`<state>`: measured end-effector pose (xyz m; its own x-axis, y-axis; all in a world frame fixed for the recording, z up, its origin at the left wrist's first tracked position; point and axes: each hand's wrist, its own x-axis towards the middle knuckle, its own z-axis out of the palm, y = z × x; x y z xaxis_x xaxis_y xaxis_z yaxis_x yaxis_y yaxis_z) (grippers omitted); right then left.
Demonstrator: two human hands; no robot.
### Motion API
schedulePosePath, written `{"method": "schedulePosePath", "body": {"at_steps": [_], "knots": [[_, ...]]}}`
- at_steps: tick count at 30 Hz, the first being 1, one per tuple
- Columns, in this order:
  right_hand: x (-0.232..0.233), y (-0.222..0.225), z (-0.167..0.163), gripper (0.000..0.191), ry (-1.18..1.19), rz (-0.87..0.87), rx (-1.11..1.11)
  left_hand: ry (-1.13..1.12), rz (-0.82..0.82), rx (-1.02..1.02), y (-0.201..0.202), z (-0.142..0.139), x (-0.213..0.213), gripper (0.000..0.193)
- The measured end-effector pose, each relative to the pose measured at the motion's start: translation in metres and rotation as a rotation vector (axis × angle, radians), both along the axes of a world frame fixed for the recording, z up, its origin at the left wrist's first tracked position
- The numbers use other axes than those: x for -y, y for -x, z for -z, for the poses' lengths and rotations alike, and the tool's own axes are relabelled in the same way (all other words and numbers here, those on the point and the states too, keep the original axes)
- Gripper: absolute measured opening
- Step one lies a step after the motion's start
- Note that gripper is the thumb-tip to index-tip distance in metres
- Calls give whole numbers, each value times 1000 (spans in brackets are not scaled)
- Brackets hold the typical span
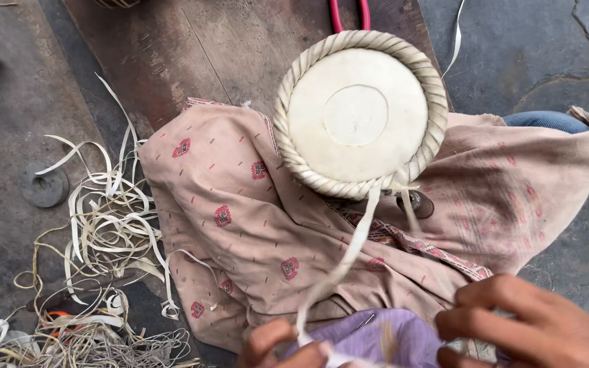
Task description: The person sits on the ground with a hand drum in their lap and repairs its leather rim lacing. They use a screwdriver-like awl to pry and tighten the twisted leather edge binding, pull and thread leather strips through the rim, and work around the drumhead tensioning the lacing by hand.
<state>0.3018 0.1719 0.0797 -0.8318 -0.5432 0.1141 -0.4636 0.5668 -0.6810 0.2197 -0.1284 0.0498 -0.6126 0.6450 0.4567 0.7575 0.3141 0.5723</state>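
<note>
- A dark wooden board (240, 48) is being shown across the upper middle of the frame, lying on a grey stone floor (8, 123).
- A pinkish patterned cloth (240, 218) is being spread over the centre, and a blue fabric (547, 120) is being seen at the right edge.
- A heap of pale strips (103, 225) and thin fibres is lying at the lower left; a round grey disc (44, 185) is lying near it.
- A round woven basket (359, 112), bottom up with a braided rim, is being rested on the cloth at the upper centre.
- A long pale strip (349, 255) is being run from the basket rim down to the lower centre.
- The strip is being pinched between the closed fingertips of the left hand (288, 347) at the bottom edge.
- The right hand (540, 327), at the lower right, is being kept with fingers curled loosely; whether anything is gripped cannot be told.
</note>
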Motion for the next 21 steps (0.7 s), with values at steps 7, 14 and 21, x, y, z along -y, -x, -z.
{"method": "schedulePosePath", "body": {"at_steps": [7, 14, 21], "knots": [[18, 6, -6, 25, 26, 304, -26, -96, 371, 276, 12, 21, -42, 32], [67, 12, 25, 39, 485, 1113, -54, -220, 368, 668, 7, 25, -35, 19], [72, -12, 67, 60, 1682, 812, 875, -89, 428, 683, -13, 52, -36, 14]]}}
